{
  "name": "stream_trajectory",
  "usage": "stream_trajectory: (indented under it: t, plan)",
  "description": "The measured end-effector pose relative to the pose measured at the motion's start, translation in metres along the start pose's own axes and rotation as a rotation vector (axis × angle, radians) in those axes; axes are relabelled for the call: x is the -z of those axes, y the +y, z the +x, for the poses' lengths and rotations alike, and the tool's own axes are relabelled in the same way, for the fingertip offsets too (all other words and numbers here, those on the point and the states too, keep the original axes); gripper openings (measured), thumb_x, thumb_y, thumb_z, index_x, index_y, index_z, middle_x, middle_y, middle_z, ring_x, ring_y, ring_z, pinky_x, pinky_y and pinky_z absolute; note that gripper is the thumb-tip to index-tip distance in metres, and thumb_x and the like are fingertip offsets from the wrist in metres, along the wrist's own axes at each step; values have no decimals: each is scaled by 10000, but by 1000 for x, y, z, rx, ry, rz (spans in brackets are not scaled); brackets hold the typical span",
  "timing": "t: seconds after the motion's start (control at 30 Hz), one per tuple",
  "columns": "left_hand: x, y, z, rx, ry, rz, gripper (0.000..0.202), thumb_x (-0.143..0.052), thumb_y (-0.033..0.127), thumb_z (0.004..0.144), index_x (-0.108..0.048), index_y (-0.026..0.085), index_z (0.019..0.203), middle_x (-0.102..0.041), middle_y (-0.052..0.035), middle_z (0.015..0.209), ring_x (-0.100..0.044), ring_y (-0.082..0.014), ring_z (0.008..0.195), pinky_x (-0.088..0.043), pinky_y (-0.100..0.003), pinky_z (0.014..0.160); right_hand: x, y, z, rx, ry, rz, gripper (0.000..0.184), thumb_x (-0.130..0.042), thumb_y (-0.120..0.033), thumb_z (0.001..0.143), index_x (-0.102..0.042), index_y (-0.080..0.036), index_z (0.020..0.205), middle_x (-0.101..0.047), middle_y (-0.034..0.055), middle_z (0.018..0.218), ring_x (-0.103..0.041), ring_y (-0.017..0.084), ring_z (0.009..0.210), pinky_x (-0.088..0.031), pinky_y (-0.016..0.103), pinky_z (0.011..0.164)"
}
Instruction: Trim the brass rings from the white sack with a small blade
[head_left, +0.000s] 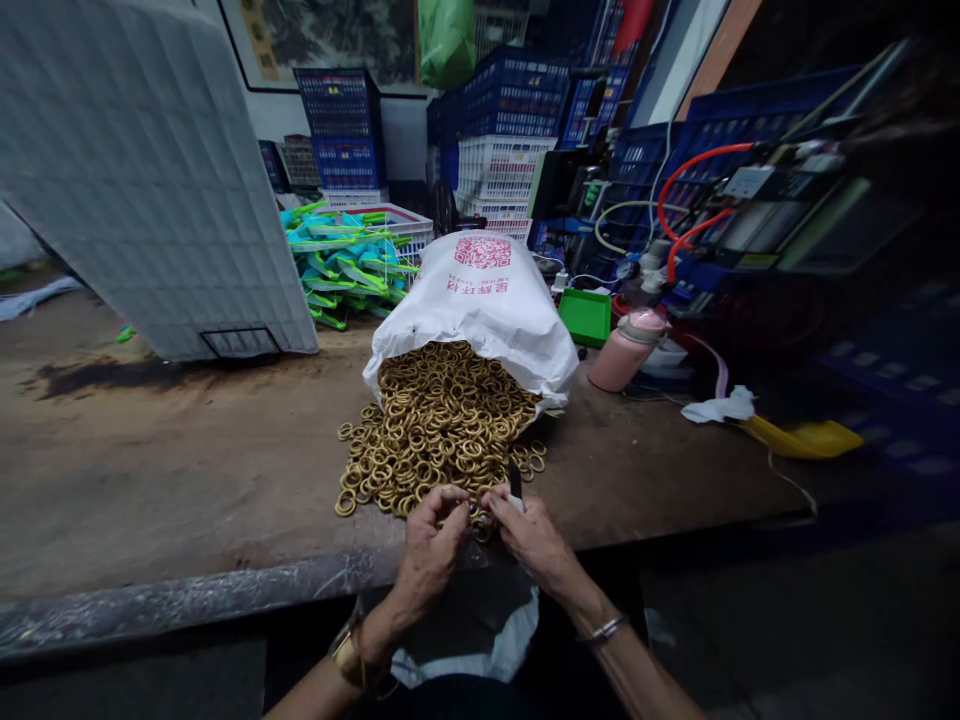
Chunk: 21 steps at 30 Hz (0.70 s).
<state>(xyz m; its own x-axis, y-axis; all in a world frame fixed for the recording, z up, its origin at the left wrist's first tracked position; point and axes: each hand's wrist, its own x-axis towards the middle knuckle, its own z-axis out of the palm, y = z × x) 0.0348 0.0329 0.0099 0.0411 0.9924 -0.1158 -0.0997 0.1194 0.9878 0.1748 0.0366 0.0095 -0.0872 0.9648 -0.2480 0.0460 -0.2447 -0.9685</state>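
Note:
At the front edge of the workbench, my left hand (433,535) and my right hand (534,537) are close together over a pile of brass-coloured rings (424,450). Thumb and forefinger of my left hand are pinched at what looks like one small ring, partly hidden by the fingertips. My right hand is closed round a knife (515,480), its dark blade pointing up and away from me and its pale handle mostly covered. The rings spill out of the open mouth of a white woven sack (487,310) lying on its side with red print on it.
A tall pale padded panel (165,180) stands at the left. Green and blue plastic pieces (349,260) are heaped behind. At the right are a green tray (585,316), a pink bottle (628,350), a machine with red hoses (780,215) and a yellow scoop-like piece (814,438).

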Motion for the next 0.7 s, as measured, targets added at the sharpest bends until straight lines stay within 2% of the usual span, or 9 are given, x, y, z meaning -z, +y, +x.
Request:
stream_trajectory:
  t: [0.13, 0.27, 0.33, 0.43, 0.6, 0.7]
  plan:
    - [3, 0, 1, -185, -49, 202, 205, -515, 218, 754, -622, 147, 914, -656, -52, 873, -594, -151, 779, -465, -243, 684, -1, -12, -12, -168, -190, 321, 243, -526, -411, 716, -466, -175, 711, -348, -106, 502, -183, 2, 318, -137, 155, 324]
    - [11, 3, -2, -326, -246, 285, 245, -483, 189, 795, -619, 161, 998, -662, -76, 982, -599, -172, 904, -461, -280, 804, 3, -14, -17, -304, -407, 528, 192, -542, -350, 704, -474, -170, 699, -372, -104, 485, -170, -4, 303, -154, 142, 309]
    - [15, 4, -5, -396, -326, 313, 241, -475, 170, 807, -622, 171, 998, -669, -74, 968, -608, -166, 888, -468, -280, 797, 4, -11, -16, -350, -492, 595, 171, -542, -325, 706, -484, -164, 698, -358, -108, 466, -162, -5, 296, -159, 138, 304]
    - [19, 4, -10, -502, -354, 354, 254, -471, 138, 811, -614, 183, 1016, -674, -75, 929, -618, -156, 828, -485, -274, 744, 5, -5, -16, -395, -577, 668, 156, -533, -307, 714, -492, -158, 689, -358, -106, 455, -158, -5, 288, -158, 136, 299]
    - [24, -4, -19, -669, -308, 409, 304, -493, 94, 796, -577, 201, 1068, -671, -72, 899, -616, -146, 794, -488, -252, 692, 2, 1, -18, -425, -689, 735, 138, -513, -285, 722, -493, -153, 687, -349, -108, 438, -154, -6, 281, -173, 133, 302]
    - [25, -8, -23, -742, -265, 453, 305, -503, 80, 786, -579, 199, 1056, -667, -62, 838, -614, -135, 736, -485, -229, 643, 1, 1, -20, -417, -707, 708, 126, -505, -269, 723, -488, -151, 681, -359, -104, 441, -157, -6, 282, -179, 127, 296]
